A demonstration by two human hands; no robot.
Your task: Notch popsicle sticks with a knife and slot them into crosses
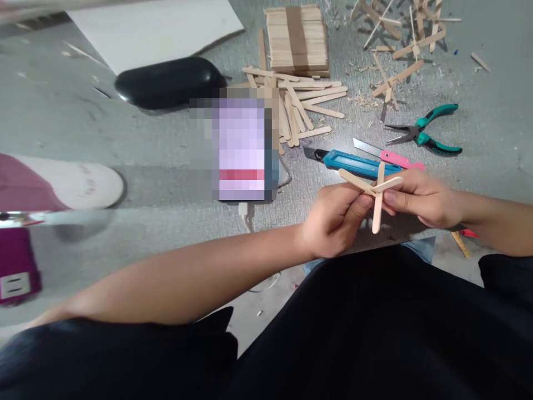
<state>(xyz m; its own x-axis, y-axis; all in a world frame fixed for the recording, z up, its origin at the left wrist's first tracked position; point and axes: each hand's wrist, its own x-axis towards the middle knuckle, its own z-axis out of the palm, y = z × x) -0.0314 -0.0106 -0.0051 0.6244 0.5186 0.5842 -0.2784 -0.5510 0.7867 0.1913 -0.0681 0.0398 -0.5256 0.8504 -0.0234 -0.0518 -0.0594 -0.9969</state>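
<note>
Several wooden craft sticks cross one another in a star shape, held up over the table's near edge. My left hand pinches this piece from the left, thumb close to the crossing. From the other side my right hand grips it between thumb and fingers. Part of the sticks is hidden behind the fingers. Just beyond the hands lie a blue utility knife and a pink-handled knife, both with blades showing. Green-handled needle-nose pliers rest farther right.
A banded bundle of craft sticks stands at the back, with loose sticks before it. Stick assemblies and wood shavings lie at back right. A pixelated phone-like object, a black case and a white-and-pink object occupy the left.
</note>
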